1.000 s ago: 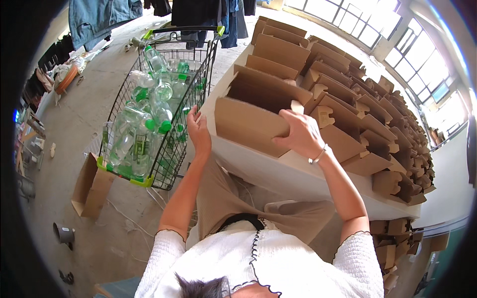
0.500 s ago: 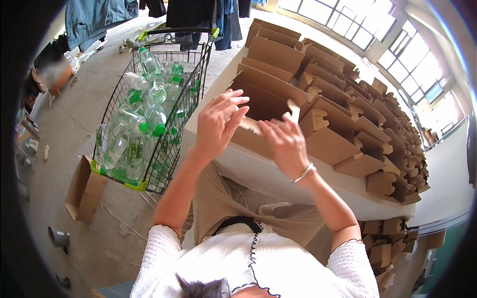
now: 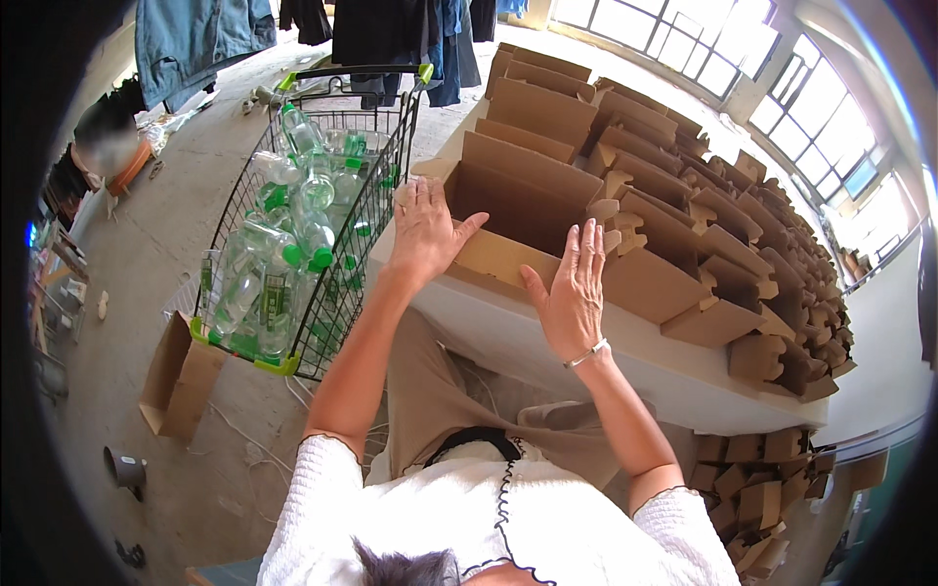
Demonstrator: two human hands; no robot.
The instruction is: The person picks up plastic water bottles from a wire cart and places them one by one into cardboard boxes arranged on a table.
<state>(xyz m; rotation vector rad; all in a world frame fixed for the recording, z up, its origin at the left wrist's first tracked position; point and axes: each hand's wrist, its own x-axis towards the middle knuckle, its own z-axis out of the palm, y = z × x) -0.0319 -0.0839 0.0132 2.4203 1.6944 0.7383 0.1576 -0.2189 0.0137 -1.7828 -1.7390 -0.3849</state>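
An open brown cardboard box (image 3: pixel 518 210) stands at the near edge of a white table (image 3: pixel 625 366). My left hand (image 3: pixel 425 230) lies flat on the box's left front corner, fingers spread. My right hand (image 3: pixel 576 288), with a thin bracelet on the wrist, presses against the box's right front side, fingers straight. Neither hand grips anything. The box's inside looks dark and I see nothing in it.
Several more open cardboard boxes (image 3: pixel 703 225) cover the table to the right and back. A wire shopping cart (image 3: pixel 322 225) full of clear plastic bottles with green caps stands on the left. A flat cardboard piece (image 3: pixel 176 376) leans by the cart. Folded boxes (image 3: pixel 762 483) are stacked under the table.
Both hands have come down from in front of the box onto its front corners. The left hand was raised and spread half a second ago; now it rests on the box.
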